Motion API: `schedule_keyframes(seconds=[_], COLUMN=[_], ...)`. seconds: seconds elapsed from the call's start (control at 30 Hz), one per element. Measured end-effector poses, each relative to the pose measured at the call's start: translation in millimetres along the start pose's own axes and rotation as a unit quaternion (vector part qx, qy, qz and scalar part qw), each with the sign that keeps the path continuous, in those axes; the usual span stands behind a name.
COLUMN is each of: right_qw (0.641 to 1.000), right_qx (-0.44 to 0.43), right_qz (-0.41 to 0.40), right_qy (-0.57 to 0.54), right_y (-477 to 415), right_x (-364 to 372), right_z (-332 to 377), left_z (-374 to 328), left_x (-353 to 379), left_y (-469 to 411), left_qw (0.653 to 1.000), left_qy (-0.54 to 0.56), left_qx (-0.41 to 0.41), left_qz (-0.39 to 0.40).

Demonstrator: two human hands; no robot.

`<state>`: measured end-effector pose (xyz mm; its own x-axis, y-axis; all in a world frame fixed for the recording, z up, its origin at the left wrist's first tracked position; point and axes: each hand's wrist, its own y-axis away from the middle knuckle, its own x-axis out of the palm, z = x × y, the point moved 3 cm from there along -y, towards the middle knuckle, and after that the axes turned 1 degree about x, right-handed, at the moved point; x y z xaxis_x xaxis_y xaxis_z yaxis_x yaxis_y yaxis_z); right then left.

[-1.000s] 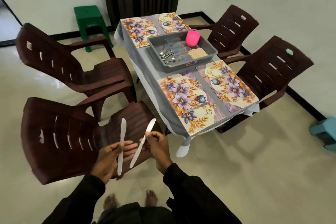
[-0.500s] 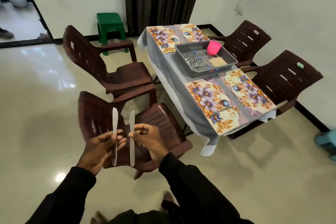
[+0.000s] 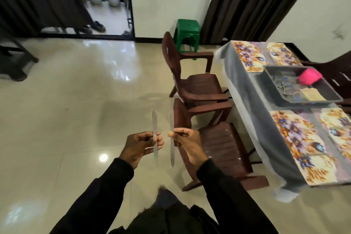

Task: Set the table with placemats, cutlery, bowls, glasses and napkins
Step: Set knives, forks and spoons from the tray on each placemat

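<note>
- Knives first: the left knife (image 3: 154, 125) and the right knife (image 3: 172, 155) are standing upright side by side out over the floor, well apart from the table (image 3: 252, 100). Both are looking flat, thin and pale, kinda see-through plastic.
- Left hand (image 3: 141, 146) is pinching the left knife around its middle, thumb against curled fingers. Right hand (image 3: 187, 143) is doing the same with the right knife.
- Two brown slatted plastic chairs are sitting between the hands and the table, the near chair (image 3: 224, 144) and the far chair (image 3: 199, 85).
- The table is wearing a grey cloth, with floral placemats (image 3: 302, 144) lying at both ends and a grey tray (image 3: 311, 101) in the middle holding a pink cup (image 3: 309, 77). The rest of its contents are looking too blurry to call.
- A green stool (image 3: 187, 34) is standing by the wall, and the glossy tile floor (image 3: 76, 100) is reflecting light.
</note>
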<state>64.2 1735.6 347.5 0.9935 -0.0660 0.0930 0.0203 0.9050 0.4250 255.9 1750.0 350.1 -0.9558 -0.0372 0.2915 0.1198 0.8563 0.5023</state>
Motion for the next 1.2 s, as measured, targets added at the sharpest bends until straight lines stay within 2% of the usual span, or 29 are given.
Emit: schedule_keyframes(seconds=[0.4, 0.87, 1.13, 1.2], right_qw=[0.999, 0.998, 0.997, 0.996], right_qx=[0.024, 0.050, 0.056, 0.047], right_qz=[0.024, -0.013, -0.044, -0.074], right_qy=[0.028, 0.027, 0.034, 0.014], right_y=[-167.4, -360.2, -498.7, -545.7], right_x=[98.3, 131.0, 155.6, 167.7], right_z=[40.8, 121.2, 167.3, 184.9], left_z=[-94.9, -223.5, -292.6, -322.9], left_x=[-100.3, -114.3, -134.2, -145.6], left_y=[-130.7, -337.7, -486.8, -537.5], left_qw=[0.998, 0.996, 0.997, 0.997], left_qy=[-0.013, -0.035, -0.053, -0.058], left_qx=[-0.007, -0.028, -0.045, -0.056], left_qz=[-0.054, -0.076, -0.037, -0.006])
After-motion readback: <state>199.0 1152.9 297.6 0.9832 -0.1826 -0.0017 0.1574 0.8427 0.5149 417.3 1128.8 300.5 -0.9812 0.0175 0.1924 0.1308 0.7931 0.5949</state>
